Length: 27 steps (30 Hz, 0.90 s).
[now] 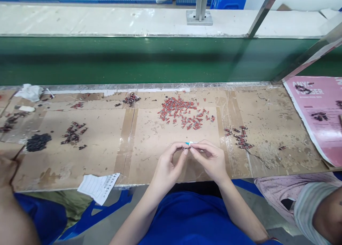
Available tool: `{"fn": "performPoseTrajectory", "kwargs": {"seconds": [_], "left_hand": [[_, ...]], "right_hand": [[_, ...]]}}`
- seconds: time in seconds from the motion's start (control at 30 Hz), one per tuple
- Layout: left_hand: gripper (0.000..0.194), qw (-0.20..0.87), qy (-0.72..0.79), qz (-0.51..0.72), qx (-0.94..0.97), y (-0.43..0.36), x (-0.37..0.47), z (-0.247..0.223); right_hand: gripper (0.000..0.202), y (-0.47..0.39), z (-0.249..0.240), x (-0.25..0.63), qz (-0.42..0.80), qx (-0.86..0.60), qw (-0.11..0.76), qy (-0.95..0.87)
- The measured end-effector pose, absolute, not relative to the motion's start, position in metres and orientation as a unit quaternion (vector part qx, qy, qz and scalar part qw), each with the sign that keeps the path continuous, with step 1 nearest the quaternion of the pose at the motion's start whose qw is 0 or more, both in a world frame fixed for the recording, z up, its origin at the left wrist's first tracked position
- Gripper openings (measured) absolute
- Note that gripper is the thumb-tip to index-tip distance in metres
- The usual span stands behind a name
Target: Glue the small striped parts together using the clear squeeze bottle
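Close together over the front of the cardboard-covered bench (149, 156), my left hand (171, 161) and my right hand (210, 157) meet at the fingertips. Both pinch a small dark part (187, 148), too small to name for certain. A bit of teal and white (189, 143) shows at the fingertips; whether it belongs to that part I cannot tell. Beyond my hands lies a spread pile of small red parts (176, 108) with metallic tips. To the right is a loose group of red-and-black parts (242, 140).
At left are a black heap of small parts (39, 141), a red-and-black cluster (73, 133) and crumpled tissue (30, 92). A torn paper sheet (97, 188) overhangs the front edge. Other people sit at both sides. Behind runs a green belt (133, 60); a pink poster (320, 120) lies right.
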<state>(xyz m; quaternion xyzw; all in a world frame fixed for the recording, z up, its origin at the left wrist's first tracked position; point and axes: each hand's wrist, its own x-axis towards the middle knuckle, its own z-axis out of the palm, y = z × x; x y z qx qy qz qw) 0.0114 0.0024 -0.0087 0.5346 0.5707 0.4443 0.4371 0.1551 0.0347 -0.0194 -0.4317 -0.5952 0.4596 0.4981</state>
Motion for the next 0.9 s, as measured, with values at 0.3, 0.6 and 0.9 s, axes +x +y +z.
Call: {"fn": "performPoseTrajectory", "kwargs": {"seconds": [0.3, 0.6, 0.9], "left_hand": [[0.027, 0.252, 0.674, 0.317, 0.617, 0.017, -0.052, -0.025], [0.014, 0.234, 0.678, 0.203, 0.667, -0.008, -0.045, -0.050], [0.020, 0.200, 0.671, 0.240, 0.672, 0.006, -0.027, -0.049]], "right_hand": [[0.023, 0.063, -0.046, 0.254, 0.128, -0.671, 0.446, -0.578], [0.031, 0.048, -0.046, 0.215, 0.111, -0.521, 0.318, -0.785], [0.030, 0.044, -0.045, 0.199, 0.348, -0.529, 0.360, -0.685]]}}
